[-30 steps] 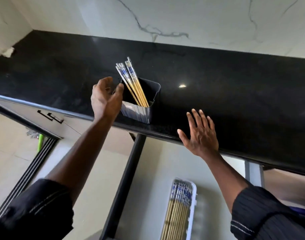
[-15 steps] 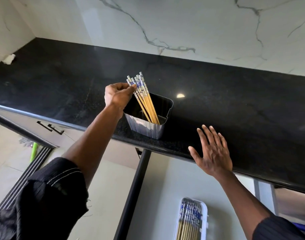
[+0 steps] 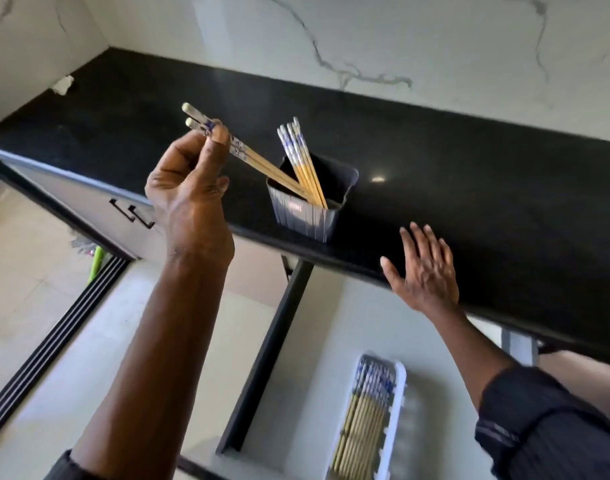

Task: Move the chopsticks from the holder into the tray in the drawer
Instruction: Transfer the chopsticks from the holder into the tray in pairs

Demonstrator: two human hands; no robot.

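Nearest, white tray (image 3: 398,403) in the open drawer (image 3: 296,358) is lying full of chopsticks. Right hand (image 3: 424,271) is resting open-palmed on the countertop (image 3: 469,188) edge. Left hand (image 3: 189,188) is pinching a chopstick pair (image 3: 258,161), tips inside the holder (image 3: 310,206), other chopsticks (image 3: 301,157) leaning there.

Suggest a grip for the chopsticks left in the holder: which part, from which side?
Pinch the remaining chopsticks at their patterned upper ends, from above and the left. They lean up-left out of the holder, whose walls hide their lower parts. The left hand grips its pair that way.
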